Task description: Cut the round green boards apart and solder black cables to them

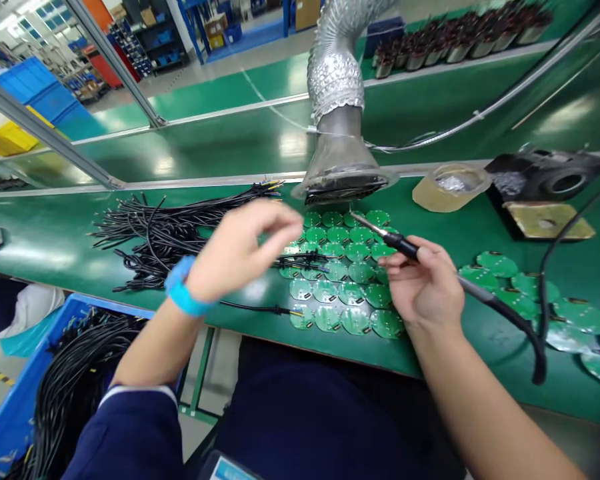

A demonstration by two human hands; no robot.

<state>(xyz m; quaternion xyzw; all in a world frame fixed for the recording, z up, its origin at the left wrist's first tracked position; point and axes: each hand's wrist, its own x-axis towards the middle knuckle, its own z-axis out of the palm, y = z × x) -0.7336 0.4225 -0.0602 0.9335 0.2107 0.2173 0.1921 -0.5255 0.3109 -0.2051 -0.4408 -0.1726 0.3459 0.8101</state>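
My right hand [427,280] holds a soldering iron [400,243] with a black handle, its metal tip over the back rows of round green circuit boards [351,293]. My left hand [247,247], with a blue band on the wrist, hovers above the black cables [165,227], left of the boards. Its thumb and fingers curve toward each other; whether anything is between them is too blurred to tell. One black cable [255,307] lies with its end on a board in the front row. Other cable ends reach over the middle rows.
A fume extraction hood [347,167] hangs behind the boards. A tape roll [450,188] and a dark iron stand [545,173] sit at the back right. More boards [525,287] lie at right, near the iron's cord. A blue crate [75,303] of cables stands at lower left.
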